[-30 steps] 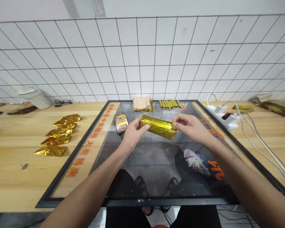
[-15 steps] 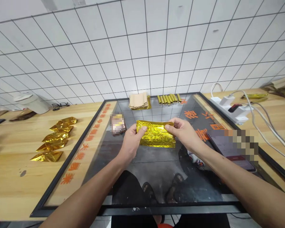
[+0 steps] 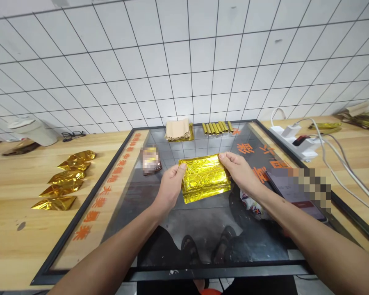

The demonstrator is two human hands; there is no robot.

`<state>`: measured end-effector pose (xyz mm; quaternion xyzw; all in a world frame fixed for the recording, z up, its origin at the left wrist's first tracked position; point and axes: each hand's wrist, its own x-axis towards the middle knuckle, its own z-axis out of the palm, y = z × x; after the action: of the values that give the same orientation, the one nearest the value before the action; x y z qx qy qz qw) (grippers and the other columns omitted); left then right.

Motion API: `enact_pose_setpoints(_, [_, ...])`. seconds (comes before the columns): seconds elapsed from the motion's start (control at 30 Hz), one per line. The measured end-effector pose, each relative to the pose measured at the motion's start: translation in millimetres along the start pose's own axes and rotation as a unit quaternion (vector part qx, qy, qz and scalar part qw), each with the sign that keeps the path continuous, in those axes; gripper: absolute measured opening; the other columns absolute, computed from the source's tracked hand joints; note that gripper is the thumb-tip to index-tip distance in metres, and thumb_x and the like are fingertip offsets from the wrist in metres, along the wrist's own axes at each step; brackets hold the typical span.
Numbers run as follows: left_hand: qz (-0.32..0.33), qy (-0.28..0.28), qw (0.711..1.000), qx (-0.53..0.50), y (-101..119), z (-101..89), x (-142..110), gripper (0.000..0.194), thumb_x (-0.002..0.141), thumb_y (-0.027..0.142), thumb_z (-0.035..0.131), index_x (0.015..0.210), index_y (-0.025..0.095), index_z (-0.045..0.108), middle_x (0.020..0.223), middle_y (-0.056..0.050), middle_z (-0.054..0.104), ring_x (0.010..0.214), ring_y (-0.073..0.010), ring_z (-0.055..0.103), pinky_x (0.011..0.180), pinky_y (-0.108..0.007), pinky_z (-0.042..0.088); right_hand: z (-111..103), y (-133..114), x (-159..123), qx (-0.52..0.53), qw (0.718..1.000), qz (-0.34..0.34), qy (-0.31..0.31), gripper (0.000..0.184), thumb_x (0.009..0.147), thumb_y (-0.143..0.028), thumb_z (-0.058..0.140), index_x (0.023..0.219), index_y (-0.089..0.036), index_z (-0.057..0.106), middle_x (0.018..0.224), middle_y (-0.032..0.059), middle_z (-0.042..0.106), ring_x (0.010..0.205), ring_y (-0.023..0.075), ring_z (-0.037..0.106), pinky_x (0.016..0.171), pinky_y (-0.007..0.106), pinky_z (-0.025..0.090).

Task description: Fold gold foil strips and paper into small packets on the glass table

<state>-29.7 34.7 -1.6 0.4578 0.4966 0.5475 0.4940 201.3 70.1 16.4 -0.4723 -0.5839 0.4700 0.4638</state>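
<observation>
A crinkled gold foil sheet [image 3: 205, 178] hangs spread out above the black-framed glass panel [image 3: 203, 217]. My left hand [image 3: 171, 185] pinches its upper left corner, and my right hand [image 3: 237, 170] pinches its upper right corner. Both hands are closed on the sheet. A stack of tan paper [image 3: 178, 130] and a row of gold foil rolls [image 3: 217, 127] lie at the panel's far edge. A small dark packet [image 3: 150, 160] rests left of my left hand.
Several folded gold foil pieces [image 3: 64, 179] lie in a line on the wooden table at left. A white power strip with cables [image 3: 298, 143] sits at right. A white lidded container [image 3: 33, 130] and glasses [image 3: 72, 134] stand by the tiled wall.
The gold foil was a rolled tube between my hands a second ago; it has unrolled into a flat sheet held by its top corners. The camera view has tilted slightly.
</observation>
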Motion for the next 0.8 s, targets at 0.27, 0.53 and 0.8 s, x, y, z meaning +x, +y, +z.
enact_pose_setpoints(0.27, [-0.002,-0.01,1.0,-0.01,-2,-2.2,2,0.05,0.087,0.068,0.076,0.08,0.019,0.069,0.071,-0.002,0.069,0.068,-0.0188,0.062,0.061,-0.027,0.049,3,7,2,0.006,1.0,0.009,-0.006,0.049,0.083,-0.067,0.079,0.073,-0.024,0.057,0.066,-0.0031,0.053,0.061,0.0148,0.042,0.057,0.03,0.032])
enact_pose_setpoints(0.53, [-0.012,-0.05,0.999,-0.005,-1,-2.9,1,0.043,0.083,0.061,0.083,0.092,0.02,0.075,0.075,-0.003,0.073,0.078,-0.0247,0.071,0.069,-0.031,0.056,3,9,4,0.053,0.998,0.028,0.024,0.051,0.084,-0.071,0.078,0.074,-0.025,0.058,0.064,-0.0032,0.055,0.056,0.0144,0.045,0.054,0.03,0.037])
enact_pose_setpoints(0.8, [0.053,0.012,0.998,0.024,-7,-9.8,7,0.034,0.093,0.055,0.074,0.1,0.021,0.072,0.077,0.0,0.071,0.065,-0.0168,0.061,0.063,-0.027,0.052,17,8,0,0.137,0.984,0.091,-0.069,0.054,0.07,-0.071,0.091,0.086,-0.027,0.065,0.088,0.0037,0.078,0.081,0.0244,0.073,0.074,0.037,0.059])
